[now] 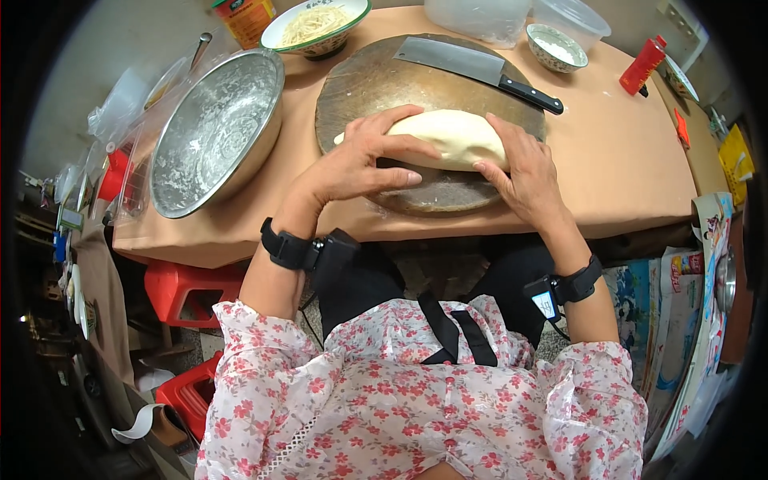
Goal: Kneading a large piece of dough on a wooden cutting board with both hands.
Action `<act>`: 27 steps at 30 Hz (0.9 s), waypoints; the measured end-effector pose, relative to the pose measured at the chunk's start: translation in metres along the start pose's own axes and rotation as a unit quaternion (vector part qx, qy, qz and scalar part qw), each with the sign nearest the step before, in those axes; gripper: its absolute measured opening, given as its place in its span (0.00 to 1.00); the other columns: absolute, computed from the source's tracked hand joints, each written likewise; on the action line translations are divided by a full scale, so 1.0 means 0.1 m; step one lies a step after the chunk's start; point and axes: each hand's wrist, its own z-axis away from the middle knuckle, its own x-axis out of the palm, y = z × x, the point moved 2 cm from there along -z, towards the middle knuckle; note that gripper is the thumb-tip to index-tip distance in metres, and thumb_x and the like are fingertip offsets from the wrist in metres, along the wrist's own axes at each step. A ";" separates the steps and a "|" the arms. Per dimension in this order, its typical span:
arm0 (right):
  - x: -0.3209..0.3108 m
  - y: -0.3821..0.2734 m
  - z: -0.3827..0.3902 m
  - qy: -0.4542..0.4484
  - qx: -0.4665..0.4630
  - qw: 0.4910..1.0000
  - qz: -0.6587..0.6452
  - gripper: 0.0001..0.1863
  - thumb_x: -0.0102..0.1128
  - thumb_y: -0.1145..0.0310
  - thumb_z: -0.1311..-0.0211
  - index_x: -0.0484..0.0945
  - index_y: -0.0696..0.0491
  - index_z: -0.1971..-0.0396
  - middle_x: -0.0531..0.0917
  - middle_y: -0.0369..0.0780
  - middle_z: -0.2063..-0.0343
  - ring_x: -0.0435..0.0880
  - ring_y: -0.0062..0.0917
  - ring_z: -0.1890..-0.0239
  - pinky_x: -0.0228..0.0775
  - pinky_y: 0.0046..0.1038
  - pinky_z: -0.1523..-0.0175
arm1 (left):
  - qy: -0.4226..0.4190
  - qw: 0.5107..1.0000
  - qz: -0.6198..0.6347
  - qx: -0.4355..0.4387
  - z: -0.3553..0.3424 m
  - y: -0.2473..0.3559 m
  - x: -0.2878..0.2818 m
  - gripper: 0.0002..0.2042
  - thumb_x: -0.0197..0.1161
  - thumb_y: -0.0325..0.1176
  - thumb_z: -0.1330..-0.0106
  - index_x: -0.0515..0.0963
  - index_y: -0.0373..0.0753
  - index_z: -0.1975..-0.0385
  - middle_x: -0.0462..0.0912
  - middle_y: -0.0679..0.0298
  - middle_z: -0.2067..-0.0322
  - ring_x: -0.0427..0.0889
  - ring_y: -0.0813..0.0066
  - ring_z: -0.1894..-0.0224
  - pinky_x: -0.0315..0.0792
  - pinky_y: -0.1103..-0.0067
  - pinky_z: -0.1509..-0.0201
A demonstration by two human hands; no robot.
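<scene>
A thick, pale roll of dough [454, 138] lies crosswise on a round wooden chopping board [352, 100]. Its left end is cupped by my left hand [370, 156], whose fingers spread over and along it while the thumb sticks out in front, off the dough. My right hand [528, 164] grips the right end, fingers behind and thumb on the near side. Behind the dough, a cleaver [460, 64] with a black handle rests on the board, the handle reaching past its right edge.
Left of the board stands a large floury metal bowl [216, 132]. Farther back are a green-rimmed bowl of noodle-like strands [316, 26] and a small bowl of white powder [558, 50]. A red bottle [642, 66] is at the right. Red stools [188, 292] sit below the table's left edge.
</scene>
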 end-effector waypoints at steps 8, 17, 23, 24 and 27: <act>0.13 0.25 -0.30 -0.069 0.110 0.988 -0.081 0.30 0.49 0.42 0.32 0.71 0.46 0.39 0.81 0.41 0.50 0.77 0.38 0.45 0.64 0.42 0.43 | 0.034 0.975 0.176 -0.128 -0.30 -0.22 0.01 0.17 0.76 0.36 0.48 0.74 0.41 0.66 0.77 0.59 0.45 0.73 0.63 0.40 0.65 0.73 0.38; 0.11 0.12 -0.11 0.008 0.012 1.000 -0.003 0.34 0.60 0.48 0.38 0.66 0.46 0.34 0.77 0.42 0.44 0.75 0.40 0.45 0.65 0.39 0.44 | 0.154 0.966 -0.207 -0.003 -0.15 -0.11 0.25 0.40 0.76 0.38 0.51 0.65 0.50 0.34 0.74 0.55 0.47 0.73 0.55 0.44 0.65 0.67 0.41; -0.08 -0.19 0.20 -0.002 -0.019 0.999 0.042 0.43 0.75 0.57 0.54 0.67 0.52 0.36 0.78 0.42 0.50 0.75 0.39 0.51 0.67 0.38 0.46 | 0.176 0.957 -0.228 -0.011 0.13 0.16 0.34 0.35 0.73 0.38 0.50 0.69 0.50 0.38 0.76 0.58 0.55 0.75 0.56 0.51 0.65 0.66 0.49; -0.14 -0.24 0.25 0.001 -0.039 0.998 0.049 0.43 0.76 0.57 0.56 0.68 0.52 0.37 0.79 0.42 0.53 0.77 0.38 0.54 0.69 0.38 0.49 | 0.138 0.966 -0.217 -0.013 0.18 0.19 0.31 0.34 0.73 0.38 0.49 0.70 0.49 0.38 0.76 0.59 0.56 0.75 0.57 0.52 0.65 0.66 0.49; -0.26 -0.30 0.30 -0.050 -0.037 0.998 -0.006 0.41 0.75 0.57 0.55 0.69 0.52 0.39 0.80 0.42 0.57 0.79 0.38 0.59 0.72 0.36 0.53 | 0.070 0.980 -0.185 -0.026 0.22 0.24 0.14 0.33 0.72 0.40 0.47 0.70 0.48 0.38 0.78 0.60 0.57 0.76 0.57 0.54 0.65 0.66 0.49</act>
